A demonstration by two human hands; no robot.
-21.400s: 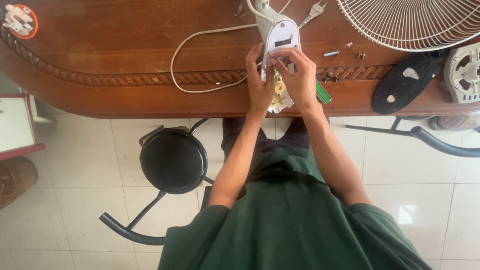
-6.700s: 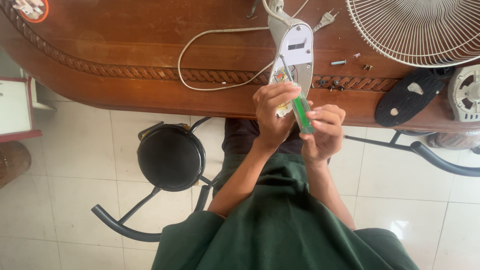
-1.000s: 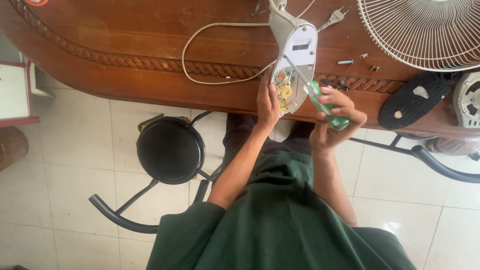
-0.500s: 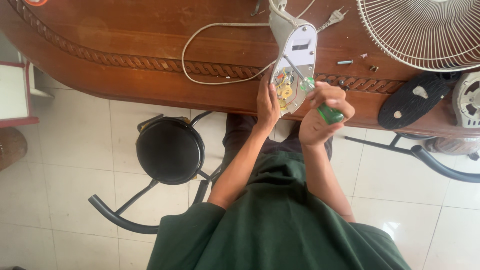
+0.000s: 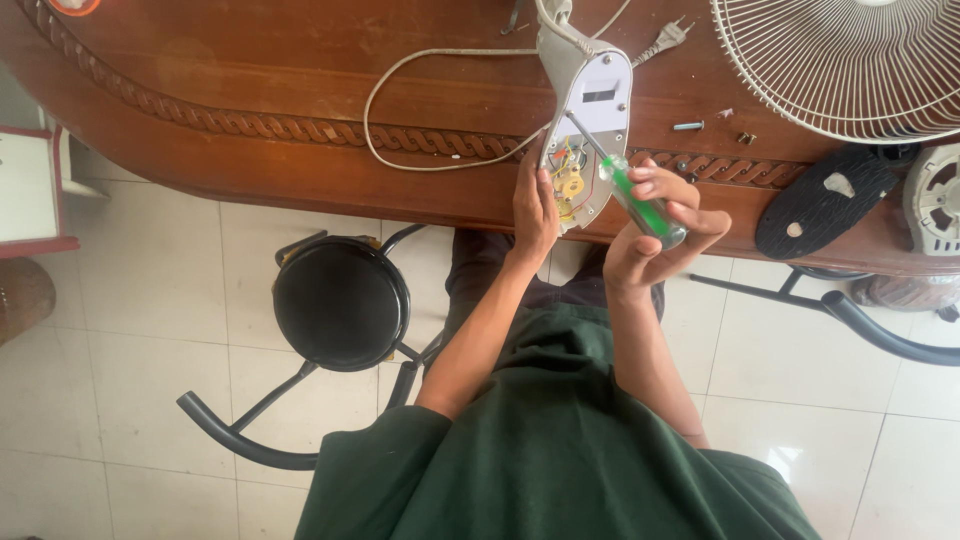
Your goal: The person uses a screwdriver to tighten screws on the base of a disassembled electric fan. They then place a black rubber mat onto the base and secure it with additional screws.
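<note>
A grey, tapered fan housing (image 5: 592, 100) lies at the near edge of the brown wooden table (image 5: 300, 90), its open lower end showing brass-coloured switch parts (image 5: 568, 183). My left hand (image 5: 534, 205) grips the housing's lower left edge. My right hand (image 5: 655, 225) holds a green-handled screwdriver (image 5: 640, 200), whose thin shaft slants up and left across the housing. A white cord (image 5: 420, 110) loops from the housing over the table, ending in a plug (image 5: 668, 36).
A white wire fan guard (image 5: 850, 60) fills the table's top right. A dark oval plate (image 5: 822, 200) and a grey motor part (image 5: 935, 195) lie at the right. Small screws (image 5: 710, 125) lie near the housing. A black round stool (image 5: 340, 300) stands on the tiled floor at my left.
My right hand has opened out somewhat and tilted the screwdriver, its handle now lower right and its shaft across the housing. My left hand stays on the housing.
</note>
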